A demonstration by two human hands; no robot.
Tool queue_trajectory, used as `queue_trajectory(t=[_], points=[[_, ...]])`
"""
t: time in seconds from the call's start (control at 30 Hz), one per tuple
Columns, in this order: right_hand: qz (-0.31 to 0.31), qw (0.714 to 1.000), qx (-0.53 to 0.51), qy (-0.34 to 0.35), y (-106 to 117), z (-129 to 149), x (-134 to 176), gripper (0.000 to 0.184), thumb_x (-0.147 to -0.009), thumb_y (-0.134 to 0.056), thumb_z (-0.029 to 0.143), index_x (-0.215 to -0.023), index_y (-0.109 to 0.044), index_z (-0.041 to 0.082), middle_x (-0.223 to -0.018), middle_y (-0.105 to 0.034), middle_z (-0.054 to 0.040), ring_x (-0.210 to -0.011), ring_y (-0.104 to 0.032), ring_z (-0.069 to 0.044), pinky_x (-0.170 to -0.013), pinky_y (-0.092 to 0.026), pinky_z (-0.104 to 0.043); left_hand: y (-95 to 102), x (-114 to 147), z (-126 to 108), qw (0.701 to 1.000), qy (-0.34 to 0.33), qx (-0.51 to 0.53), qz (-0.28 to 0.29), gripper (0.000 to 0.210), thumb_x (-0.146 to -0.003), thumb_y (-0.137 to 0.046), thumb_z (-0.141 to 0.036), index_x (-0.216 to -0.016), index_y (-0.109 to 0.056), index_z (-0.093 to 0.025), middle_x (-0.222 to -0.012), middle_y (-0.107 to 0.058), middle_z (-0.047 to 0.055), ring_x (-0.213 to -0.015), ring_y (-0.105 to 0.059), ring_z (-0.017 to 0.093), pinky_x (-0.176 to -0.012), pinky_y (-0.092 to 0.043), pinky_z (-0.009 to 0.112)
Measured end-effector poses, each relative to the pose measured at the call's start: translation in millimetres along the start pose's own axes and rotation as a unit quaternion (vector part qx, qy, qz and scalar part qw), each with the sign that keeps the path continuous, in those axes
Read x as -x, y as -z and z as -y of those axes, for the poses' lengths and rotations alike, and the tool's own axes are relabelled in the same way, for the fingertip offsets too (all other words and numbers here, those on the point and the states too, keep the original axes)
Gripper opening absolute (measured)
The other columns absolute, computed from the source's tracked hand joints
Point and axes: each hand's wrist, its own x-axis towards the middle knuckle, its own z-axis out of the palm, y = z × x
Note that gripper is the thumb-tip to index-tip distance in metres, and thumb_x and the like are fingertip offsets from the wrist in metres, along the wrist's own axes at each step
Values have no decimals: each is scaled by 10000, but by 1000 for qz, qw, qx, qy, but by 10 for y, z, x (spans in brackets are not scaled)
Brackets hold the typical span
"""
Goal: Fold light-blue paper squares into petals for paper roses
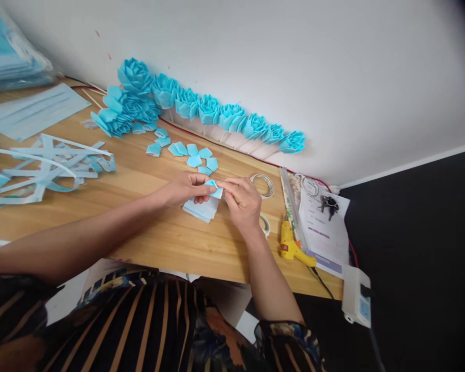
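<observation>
Two-handed, gripping a small blue piece [218, 193] between both sets of fingers, over the far edge of a pale folded stack [201, 210], and being unable to tell from this angle whether touching it. Pinching the left side of the piece between thumb and forefinger of the left hand [186, 189], and curling the other left fingers in below. Pinching its right edge between thumb and forefinger of the right hand [243, 202], hiding some of the remaining right fingers from sight. Working over a wooden table [158, 243], just short of a scatter of loose blue petals [194, 161]. Facing a row of blue flowers [232, 118] on thin sticks along the foot of the wall [256, 51], and a heap of similar flowers [116, 113] at its left end. Having one roll of tape [272, 187] just beyond the right hand and another roll [267, 226] beside the wrist, partly hidden. Having a yellow glue gun [289, 245] farther right, next to a printed paper [333, 240] bearing keys [329, 205]. Having to the left a tangle of pale strips [31, 173], a flat pale blue sheet [39, 111] behind them, and a plastic bag [11, 57] of blue sheets in the far corner
</observation>
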Motion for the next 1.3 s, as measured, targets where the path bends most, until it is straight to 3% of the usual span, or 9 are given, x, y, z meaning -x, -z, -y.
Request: queue_trajectory(t=[0.6,0.7,0.87,0.97,1.17,1.3], points=[[1,1000,4,15,-23,-12,12,290,-913,-512,111,-963,-753,264,-908,-734,-39,-832,-646,-174,-751,-519,-350,-5,-12,41,1000,-19,4,1,324,-785,-703,-405,-665,-565,-138,-551,-586,-17,-482,-499,59,-471,-391,173],[14,999,-18,-30,-26,4,24,308,-933,-495,156,-1100,-717,289,-983,-737,-38,-908,-657,-186,-820,-524,-379,7,-15,35,1000,-23,-2,-13,300,-776,-705,-376,-657,-563,-140,-541,-576,-21,-482,-495,61,-468,-384,174],[-7,971,-142,-195,-24,32,31,345,-968,-479,297,-1292,-597,316,-1038,-735,-22,-898,-680,-165,-805,-548,-344,6,-11,5,997,-61,-38,-36,297,-772,-693,-376,-639,-568,-142,-549,-572,-18,-493,-487,66,-481,-391,183],[5,944,-213,-251,-29,38,19,304,-957,-503,373,-1218,-629,282,-971,-737,-23,-817,-674,-151,-724,-550,-307,-7,-3,3,992,-87,-69,-53,294,-784,-675,-377,-637,-573,-144,-555,-564,-20,-502,-482,67,-492,-389,185],[8,922,-281,-267,-40,61,-2,189,-928,-548,399,-916,-630,229,-866,-698,-13,-811,-646,-144,-698,-524,-279,3,-16,58,987,-111,-87,-79,274,-792,-650,-389,-678,-597,-146,-574,-574,-18,-507,-489,73,-494,-393,189],[23,907,-305,-289,-46,67,-1,150,-854,-647,357,-917,-607,227,-863,-665,4,-783,-624,-129,-709,-509,-268,19,-27,86,986,-115,-87,-82,268,-801,-637,-397,-708,-603,-148,-596,-589,-14,-519,-507,78,-494,-401,189]])
